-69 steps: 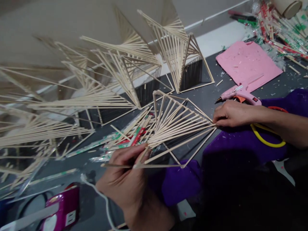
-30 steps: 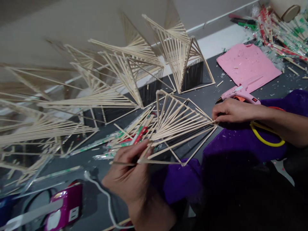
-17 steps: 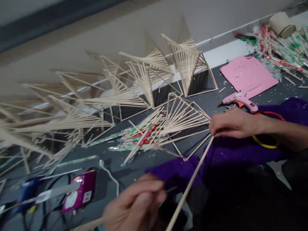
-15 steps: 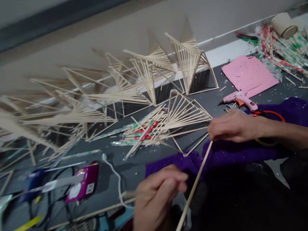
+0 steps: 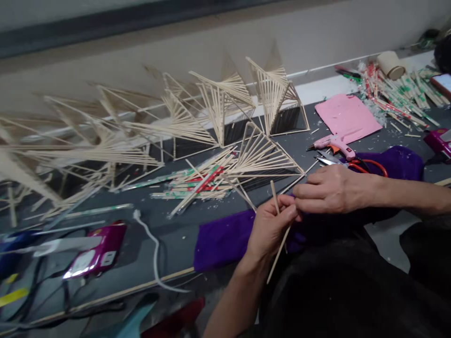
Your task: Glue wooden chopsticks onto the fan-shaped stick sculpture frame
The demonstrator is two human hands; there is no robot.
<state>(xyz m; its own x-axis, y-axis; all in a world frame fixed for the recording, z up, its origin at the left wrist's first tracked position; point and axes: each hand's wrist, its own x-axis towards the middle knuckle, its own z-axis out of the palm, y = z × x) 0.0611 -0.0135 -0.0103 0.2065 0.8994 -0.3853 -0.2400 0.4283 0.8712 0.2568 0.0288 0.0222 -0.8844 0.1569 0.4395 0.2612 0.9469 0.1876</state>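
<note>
A thin wooden chopstick (image 5: 279, 255) slants through the pinched fingers of my left hand (image 5: 266, 227), its upper end rising above the thumb and its lower end pointing down toward my lap. My right hand (image 5: 334, 188) is closed, with its fingertips meeting the left ones; what lies in them is hidden. Both hands are over a purple cloth (image 5: 221, 239) at the table's near edge. Just beyond them is a fan-shaped frame of chopsticks (image 5: 264, 158). Red-handled scissors (image 5: 327, 158) lie behind my right hand, beside a pink glue gun (image 5: 336, 142).
Several similar stick frames (image 5: 211, 110) line the wall side. Wrapped and loose chopsticks (image 5: 200, 180) lie mid-table, with another pile (image 5: 398, 91) and a paper cup (image 5: 389, 65) at far right. A pink sheet (image 5: 347, 117), a magenta box (image 5: 102, 249) and a white cable (image 5: 157, 253) are also there.
My left hand has moved up and right to meet my right hand and now grips a chopstick. Earlier the hands were apart, with a chopstick hanging from the right. The view has shifted.
</note>
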